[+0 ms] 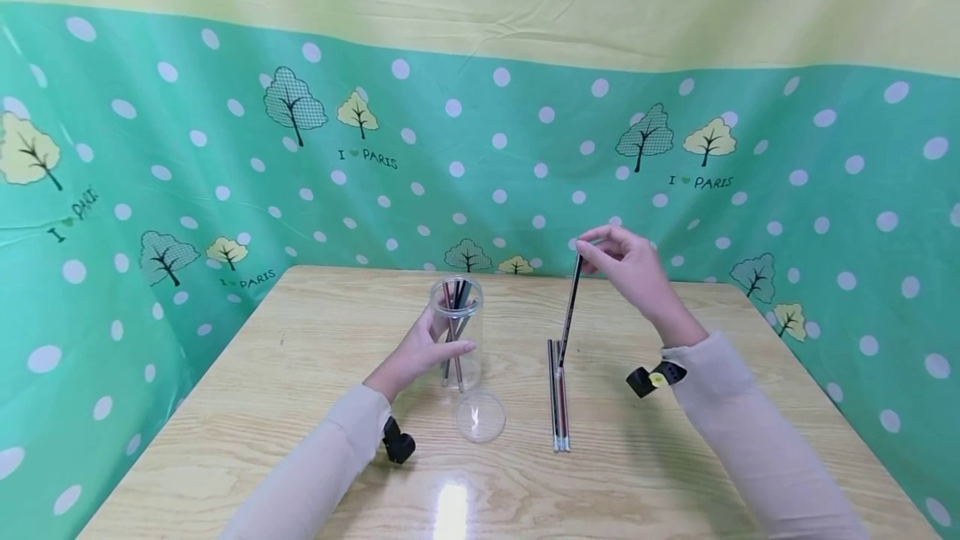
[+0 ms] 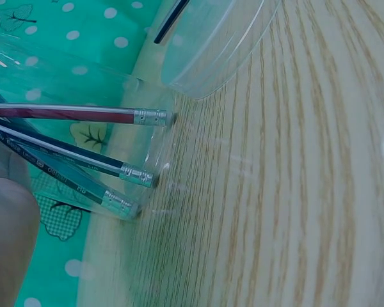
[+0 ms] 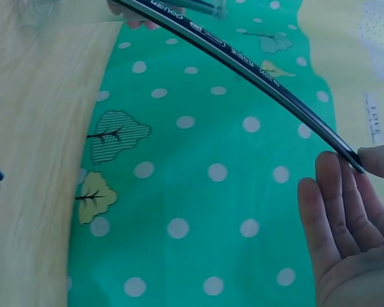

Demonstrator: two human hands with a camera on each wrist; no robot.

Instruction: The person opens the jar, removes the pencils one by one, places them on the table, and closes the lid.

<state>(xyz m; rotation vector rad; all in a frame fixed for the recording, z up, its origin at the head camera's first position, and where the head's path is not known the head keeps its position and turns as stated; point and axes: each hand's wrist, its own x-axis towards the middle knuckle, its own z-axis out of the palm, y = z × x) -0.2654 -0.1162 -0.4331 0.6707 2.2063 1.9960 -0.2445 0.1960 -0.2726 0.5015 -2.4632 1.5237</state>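
Observation:
My left hand (image 1: 416,361) grips a clear cylindrical jar (image 1: 476,348) that stands on the table without its cover. Several dark and reddish pencils (image 1: 456,325) lean inside it; the left wrist view shows a maroon pencil (image 2: 96,114) and dark ones with their eraser ends down at the jar's base. My right hand (image 1: 628,269) pinches a black pencil (image 1: 572,302) by its top end between thumb and fingertips. This pencil hangs nearly upright and slightly tilted, its lower end over a row of several pencils (image 1: 555,411) lying side by side on the table.
A round clear lid (image 1: 481,418) lies flat on the wooden table (image 1: 337,315), just in front of the jar. Behind the table hangs a green and yellow patterned curtain (image 1: 502,165), which also runs along both sides.

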